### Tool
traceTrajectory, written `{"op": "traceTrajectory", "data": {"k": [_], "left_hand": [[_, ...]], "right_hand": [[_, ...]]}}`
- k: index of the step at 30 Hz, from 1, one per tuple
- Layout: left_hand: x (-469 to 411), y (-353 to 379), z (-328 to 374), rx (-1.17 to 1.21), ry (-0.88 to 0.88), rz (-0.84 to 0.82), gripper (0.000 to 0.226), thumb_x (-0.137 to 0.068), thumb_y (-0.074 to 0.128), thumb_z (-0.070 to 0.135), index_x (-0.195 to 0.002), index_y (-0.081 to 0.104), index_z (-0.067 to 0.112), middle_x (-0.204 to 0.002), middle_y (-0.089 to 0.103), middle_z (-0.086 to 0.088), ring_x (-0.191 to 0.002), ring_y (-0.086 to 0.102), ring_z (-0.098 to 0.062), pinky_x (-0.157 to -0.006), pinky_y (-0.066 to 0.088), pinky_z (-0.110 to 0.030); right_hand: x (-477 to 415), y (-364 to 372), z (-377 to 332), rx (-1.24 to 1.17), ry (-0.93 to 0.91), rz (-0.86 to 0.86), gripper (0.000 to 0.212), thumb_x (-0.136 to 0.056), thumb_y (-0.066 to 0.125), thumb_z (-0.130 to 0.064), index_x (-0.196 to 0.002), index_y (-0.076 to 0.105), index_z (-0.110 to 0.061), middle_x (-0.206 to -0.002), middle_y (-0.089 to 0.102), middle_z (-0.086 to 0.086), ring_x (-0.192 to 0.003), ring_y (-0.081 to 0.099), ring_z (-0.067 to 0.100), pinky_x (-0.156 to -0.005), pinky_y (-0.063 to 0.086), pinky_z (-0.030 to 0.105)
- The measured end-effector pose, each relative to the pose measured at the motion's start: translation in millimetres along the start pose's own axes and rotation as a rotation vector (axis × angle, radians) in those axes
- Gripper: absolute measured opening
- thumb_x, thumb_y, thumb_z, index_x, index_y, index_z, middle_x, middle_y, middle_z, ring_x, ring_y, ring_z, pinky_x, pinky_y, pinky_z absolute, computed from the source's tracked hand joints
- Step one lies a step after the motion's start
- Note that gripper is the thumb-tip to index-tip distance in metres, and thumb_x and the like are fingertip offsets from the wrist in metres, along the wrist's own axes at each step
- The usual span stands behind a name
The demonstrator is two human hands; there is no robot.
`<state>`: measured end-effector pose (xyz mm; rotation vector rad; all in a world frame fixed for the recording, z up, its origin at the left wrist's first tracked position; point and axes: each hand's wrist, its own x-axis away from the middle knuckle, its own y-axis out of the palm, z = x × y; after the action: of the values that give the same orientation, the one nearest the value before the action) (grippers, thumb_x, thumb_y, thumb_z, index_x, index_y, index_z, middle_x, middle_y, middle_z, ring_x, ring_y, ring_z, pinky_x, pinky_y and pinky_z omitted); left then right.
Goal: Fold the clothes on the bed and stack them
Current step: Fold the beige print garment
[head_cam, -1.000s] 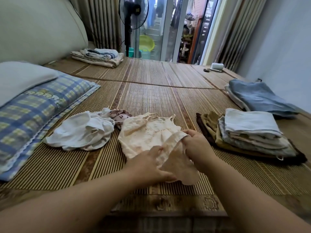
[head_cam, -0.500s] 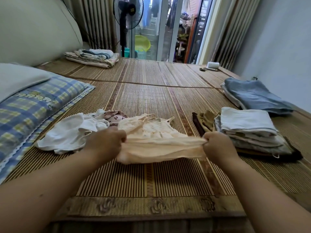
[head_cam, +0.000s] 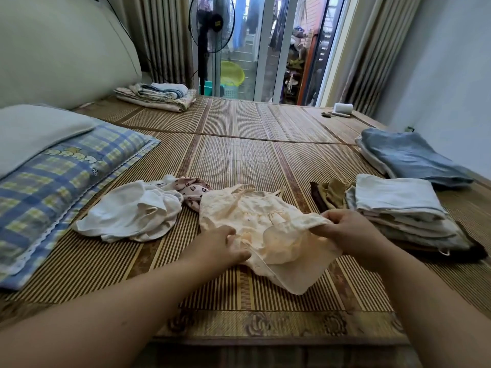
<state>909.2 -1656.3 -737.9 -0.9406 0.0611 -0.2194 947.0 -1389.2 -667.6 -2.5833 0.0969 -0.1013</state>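
Observation:
A small peach strappy garment (head_cam: 255, 219) lies on the bamboo mat (head_cam: 239, 160) in front of me, its straps pointing away. My left hand (head_cam: 223, 245) pinches its near left edge. My right hand (head_cam: 342, 229) grips the right hem and holds that part lifted, so the lower cloth hangs in a loose fold. To the left lies an unfolded white garment (head_cam: 132, 213) with a pink patterned piece (head_cam: 194, 188) behind it. A stack of folded clothes (head_cam: 398, 208) sits at the right.
A blue plaid pillow (head_cam: 53, 187) and a grey pillow (head_cam: 34, 134) lie at the left. Folded blue-grey cloth (head_cam: 409, 155) rests further right near the wall. Folded blankets (head_cam: 159, 95) and a standing fan (head_cam: 211, 27) are at the far end.
Half a second ago my hands were wide apart, stretching the hem taut. They have come closer together and the hem now hangs slack and bunched between them.

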Motion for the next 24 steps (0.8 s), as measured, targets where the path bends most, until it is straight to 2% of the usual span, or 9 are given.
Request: {"op": "traceTrajectory", "data": {"k": [3, 7, 10, 12, 13, 16, 19, 21, 24], "left_hand": [[-10, 14, 7, 0.084, -0.235, 0.044, 0.08, -0.074, 0.066, 0.06, -0.139, 0.038, 0.022, -0.133, 0.054, -0.004, -0.114, 0.056, -0.023, -0.086, 0.045, -0.032], [-25, 10, 3, 0.144, -0.298, 0.1, 0.027, -0.088, 0.057, 0.031, -0.113, 0.064, 0.023, -0.109, 0.065, -0.002, -0.094, 0.06, -0.021, -0.073, 0.045, -0.028], [-33, -1, 4, 0.659, -0.346, 0.159, 0.026, -0.093, 0.048, 0.014, -0.114, 0.064, 0.017, -0.109, 0.067, -0.008, -0.096, 0.063, -0.026, -0.085, 0.054, -0.042], [-32, -17, 7, 1.001, -0.368, 0.095, 0.022, -0.098, 0.048, 0.017, -0.113, 0.063, 0.011, -0.107, 0.068, -0.013, -0.096, 0.066, -0.032, -0.088, 0.054, -0.052], [-30, -27, 6, 1.008, -0.317, 0.065, 0.018, -0.097, 0.052, 0.023, -0.104, 0.065, 0.012, -0.102, 0.07, -0.012, -0.093, 0.068, -0.031, -0.086, 0.055, -0.05], [-24, -55, -6, 0.439, -0.061, 0.06, 0.014, -0.081, 0.072, 0.032, -0.076, 0.063, 0.022, -0.076, 0.071, 0.003, -0.071, 0.068, -0.014, -0.057, 0.051, -0.026], [-21, -74, -26, -0.219, 0.031, 0.184, 0.021, -0.082, 0.062, 0.017, -0.067, 0.055, 0.031, -0.082, 0.063, 0.006, -0.082, 0.061, -0.018, -0.065, 0.042, -0.028], [-17, -89, -42, -0.331, 0.035, 0.299, 0.023, -0.08, 0.054, 0.009, -0.071, 0.057, 0.03, -0.084, 0.06, 0.007, -0.082, 0.058, -0.016, -0.065, 0.043, -0.029], [-6, -115, -63, -0.271, -0.053, 0.383, 0.024, -0.076, 0.057, 0.006, -0.071, 0.06, 0.03, -0.076, 0.056, 0.005, -0.066, 0.048, -0.012, -0.052, 0.03, -0.027]], "right_hand": [[0, 1, -3, -0.058, -0.014, 0.018, 0.015, -0.081, 0.073, -0.033, -0.075, 0.071, -0.019, -0.074, 0.071, 0.006, -0.063, 0.067, 0.017, -0.05, 0.05, 0.028], [0, -4, -1, -0.144, -0.017, 0.038, 0.01, -0.081, 0.074, -0.023, -0.075, 0.07, -0.016, -0.07, 0.071, 0.003, -0.059, 0.067, 0.014, -0.048, 0.05, 0.025], [0, -11, 6, -0.18, -0.004, 0.044, 0.009, -0.08, 0.075, -0.02, -0.072, 0.071, -0.017, -0.067, 0.07, 0.002, -0.057, 0.066, 0.013, -0.047, 0.049, 0.023], [-2, -19, 13, -0.197, 0.013, 0.112, 0.011, -0.083, 0.071, -0.02, -0.073, 0.071, -0.017, -0.067, 0.07, 0.003, -0.057, 0.065, 0.014, -0.047, 0.049, 0.023], [-4, -23, 17, -0.193, 0.02, 0.171, 0.01, -0.086, 0.068, -0.02, -0.077, 0.071, -0.016, -0.07, 0.069, 0.004, -0.06, 0.065, 0.016, -0.047, 0.049, 0.024], [-8, -35, 27, -0.176, 0.036, 0.352, 0.009, -0.091, 0.061, -0.018, -0.09, 0.069, -0.017, -0.084, 0.068, 0.006, -0.074, 0.062, 0.019, -0.055, 0.045, 0.027], [-9, -43, 32, -0.166, 0.015, 0.478, 0.009, -0.09, 0.06, -0.017, -0.085, 0.068, -0.018, -0.083, 0.066, 0.003, -0.074, 0.059, 0.017, -0.058, 0.044, 0.029], [-8, -46, 33, -0.16, 0.012, 0.515, 0.009, -0.089, 0.062, -0.019, -0.082, 0.067, -0.021, -0.085, 0.067, 0.004, -0.079, 0.061, 0.021, -0.066, 0.05, 0.035], [-4, -49, 31, -0.154, 0.029, 0.514, 0.008, -0.086, 0.064, -0.016, -0.081, 0.067, -0.02, -0.088, 0.068, 0.009, -0.083, 0.063, 0.028, -0.078, 0.053, 0.046]]}}
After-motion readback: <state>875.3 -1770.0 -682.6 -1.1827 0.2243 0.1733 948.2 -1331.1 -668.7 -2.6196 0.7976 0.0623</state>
